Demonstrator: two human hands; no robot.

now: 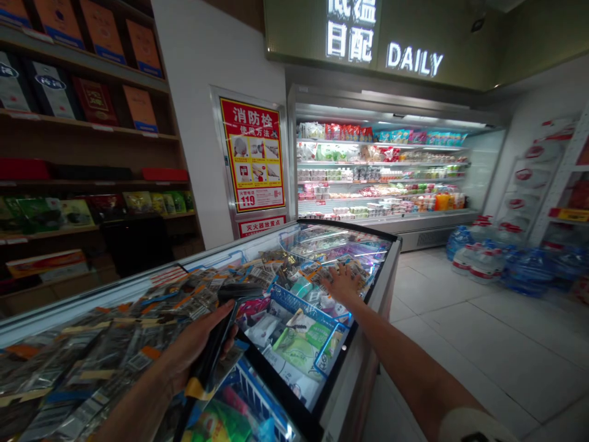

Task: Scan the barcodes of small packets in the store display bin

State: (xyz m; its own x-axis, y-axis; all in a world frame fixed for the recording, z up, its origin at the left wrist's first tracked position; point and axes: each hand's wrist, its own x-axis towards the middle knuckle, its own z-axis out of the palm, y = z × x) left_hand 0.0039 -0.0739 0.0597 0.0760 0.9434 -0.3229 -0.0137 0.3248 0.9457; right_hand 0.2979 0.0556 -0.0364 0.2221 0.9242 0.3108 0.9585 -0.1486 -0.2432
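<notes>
Left hand (pixel 196 337), lower centre of frame: fingers wrapped round the black T-headed handheld tool (pixel 219 339) with an orange-yellow band low on its handle. Tool type unclear from here. Right hand (pixel 343 283), right of centre: palm down, fingers spread apart, gripping nothing that I can see. Can't tell if the fingertips press on anything or just hover.

Doing it well, my view: hold the tool's wide head up and level, clear of the heap of flat grey plastic packets with orange and tan strips (pixel 124 344) across the lower left, so it doesn't snag or shove them. Light right-hand contact, fingers flat; glossy film likely slides, so hard pressure could spread the heap. Watch the right forearm near the long black freezer frame.

Positions: tool sits inside the left grip, head at frame centre, lower left of the right hand. More orange-striped packets (pixel 322 274) lie right at the right hand's fingers. Between the hands: blue plastic mesh basket (pixel 299 301), green-and-white plastic bag (pixel 301 341) just below it in frame.
</notes>
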